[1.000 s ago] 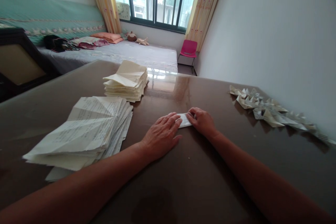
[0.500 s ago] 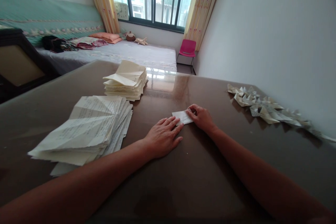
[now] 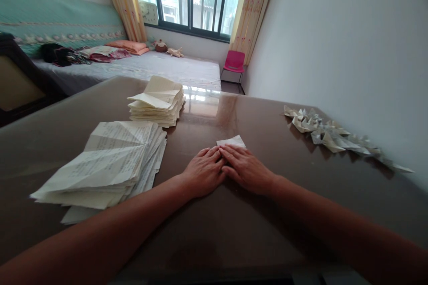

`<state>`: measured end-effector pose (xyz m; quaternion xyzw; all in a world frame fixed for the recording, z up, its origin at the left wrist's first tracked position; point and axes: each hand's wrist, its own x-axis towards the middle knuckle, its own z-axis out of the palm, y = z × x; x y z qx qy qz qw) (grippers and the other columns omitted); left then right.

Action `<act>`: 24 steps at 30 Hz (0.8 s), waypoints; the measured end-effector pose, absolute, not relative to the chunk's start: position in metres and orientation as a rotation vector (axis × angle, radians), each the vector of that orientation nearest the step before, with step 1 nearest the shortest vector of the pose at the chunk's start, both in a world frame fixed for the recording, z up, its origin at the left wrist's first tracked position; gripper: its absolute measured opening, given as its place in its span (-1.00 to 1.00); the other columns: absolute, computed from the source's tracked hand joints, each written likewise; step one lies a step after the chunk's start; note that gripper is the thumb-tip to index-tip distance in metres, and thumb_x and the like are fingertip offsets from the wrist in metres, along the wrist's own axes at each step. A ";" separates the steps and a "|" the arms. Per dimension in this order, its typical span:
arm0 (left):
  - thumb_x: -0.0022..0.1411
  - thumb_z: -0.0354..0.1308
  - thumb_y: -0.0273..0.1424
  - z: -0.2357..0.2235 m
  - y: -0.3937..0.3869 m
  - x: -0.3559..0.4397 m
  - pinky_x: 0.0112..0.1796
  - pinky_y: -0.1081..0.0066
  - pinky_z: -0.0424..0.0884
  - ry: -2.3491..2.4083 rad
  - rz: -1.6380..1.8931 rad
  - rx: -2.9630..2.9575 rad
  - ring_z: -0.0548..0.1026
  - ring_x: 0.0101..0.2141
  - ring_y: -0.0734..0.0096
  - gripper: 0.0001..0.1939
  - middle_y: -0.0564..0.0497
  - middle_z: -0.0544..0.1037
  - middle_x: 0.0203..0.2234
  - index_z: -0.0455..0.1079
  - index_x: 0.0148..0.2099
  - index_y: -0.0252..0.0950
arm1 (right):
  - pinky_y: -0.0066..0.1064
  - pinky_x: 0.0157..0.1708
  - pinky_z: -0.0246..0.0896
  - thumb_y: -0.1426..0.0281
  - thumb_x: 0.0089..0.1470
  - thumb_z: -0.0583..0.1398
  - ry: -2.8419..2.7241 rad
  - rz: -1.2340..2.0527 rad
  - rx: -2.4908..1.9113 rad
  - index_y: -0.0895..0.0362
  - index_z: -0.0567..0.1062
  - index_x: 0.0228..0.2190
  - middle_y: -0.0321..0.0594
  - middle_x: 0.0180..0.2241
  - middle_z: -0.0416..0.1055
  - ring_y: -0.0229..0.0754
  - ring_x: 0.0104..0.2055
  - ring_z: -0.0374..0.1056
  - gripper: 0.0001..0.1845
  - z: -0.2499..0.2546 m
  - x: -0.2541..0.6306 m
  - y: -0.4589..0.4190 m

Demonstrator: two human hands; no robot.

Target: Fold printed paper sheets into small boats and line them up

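Note:
A small folded piece of white paper (image 3: 234, 141) lies on the brown glossy table (image 3: 207, 236), its near part hidden under my fingers. My left hand (image 3: 204, 173) rests flat with its fingers stretched out at the paper's near left edge. My right hand (image 3: 248, 169) lies flat across the paper's near side, its fingers reaching over to touch the left fingertips. Left of my hands is a stack of creased printed sheets (image 3: 110, 156). Behind it stands a second stack of folded cream paper (image 3: 157, 102).
Several folded paper shapes (image 3: 331, 133) with pointed tips stand in a row along the table's right side by the white wall (image 3: 334, 35). Past the far table edge are a bed (image 3: 180, 69) and a pink chair (image 3: 234, 61) beneath the window.
My right hand has let go of the paper's right end and moved left and nearer, now flat beside my left hand. The view has shifted slightly.

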<state>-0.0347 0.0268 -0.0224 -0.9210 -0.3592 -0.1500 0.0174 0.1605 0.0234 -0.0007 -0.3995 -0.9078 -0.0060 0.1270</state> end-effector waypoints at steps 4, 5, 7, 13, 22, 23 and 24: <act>0.38 -0.20 -0.13 -0.024 0.028 -0.036 0.19 0.21 0.04 -1.108 -0.440 -2.864 0.14 0.25 0.23 -0.46 -0.08 0.23 0.24 0.10 0.29 -0.26 | -0.13 0.29 -0.13 -0.08 0.18 -0.07 -2.720 -0.001 -1.322 0.38 0.01 0.27 0.13 0.31 -0.08 0.00 0.36 -0.17 -0.09 -0.009 0.167 0.000; 0.38 -0.20 -0.12 -0.024 0.027 -0.036 0.19 0.20 0.05 -1.113 -0.433 -2.858 0.14 0.25 0.22 -0.45 -0.09 0.22 0.25 0.10 0.30 -0.26 | -0.12 0.29 -0.15 -0.10 0.17 -0.09 -2.724 -0.008 -1.370 0.38 0.02 0.27 0.13 0.31 -0.09 0.01 0.36 -0.19 -0.07 -0.011 0.172 -0.001; 0.38 -0.21 -0.12 -0.022 0.027 -0.036 0.18 0.18 0.06 -1.120 -0.410 -2.851 0.14 0.25 0.21 -0.46 -0.09 0.21 0.25 0.13 0.28 -0.25 | -0.09 0.29 -0.16 -0.13 0.16 -0.12 -2.723 -0.028 -1.454 0.35 0.05 0.27 0.11 0.31 -0.08 0.03 0.36 -0.18 -0.06 -0.012 0.182 -0.001; 0.36 -0.13 -0.16 -0.014 0.024 -0.038 0.16 0.15 0.10 -1.154 -0.377 -2.809 0.22 0.20 0.17 -0.51 -0.10 0.31 0.20 0.24 0.21 -0.28 | 0.01 0.27 -0.22 -0.09 0.19 -0.13 -2.582 -0.147 -1.619 0.27 0.15 0.25 0.11 0.27 0.05 0.07 0.33 -0.09 -0.16 -0.007 0.190 0.001; 0.35 -0.07 -0.17 -0.010 0.026 -0.041 0.14 0.13 0.13 -1.174 -0.403 -2.787 0.29 0.14 0.18 -0.56 -0.02 0.39 0.14 0.29 0.17 -0.22 | -0.12 0.27 -0.16 -0.08 0.19 -0.12 -2.648 -0.109 -1.433 0.31 0.18 0.23 0.11 0.26 0.07 0.02 0.32 -0.04 -0.16 -0.009 0.174 -0.003; 0.34 -0.06 -0.18 -0.009 0.027 -0.041 0.13 0.12 0.14 -1.189 -0.407 -2.780 0.30 0.13 0.18 -0.58 -0.01 0.40 0.13 0.30 0.16 -0.20 | -0.09 0.28 -0.18 -0.08 0.20 -0.12 -2.626 -0.127 -1.482 0.34 0.20 0.21 0.14 0.25 0.09 0.05 0.31 -0.02 -0.15 -0.009 0.176 -0.002; 0.34 -0.06 -0.18 -0.009 0.029 -0.041 0.13 0.13 0.14 -1.203 -0.410 -2.775 0.31 0.13 0.18 -0.59 0.00 0.41 0.12 0.31 0.14 -0.20 | -0.06 0.28 -0.20 -0.08 0.20 -0.13 -2.609 -0.141 -1.516 0.36 0.22 0.20 0.17 0.24 0.10 0.07 0.31 -0.01 -0.15 -0.008 0.177 0.000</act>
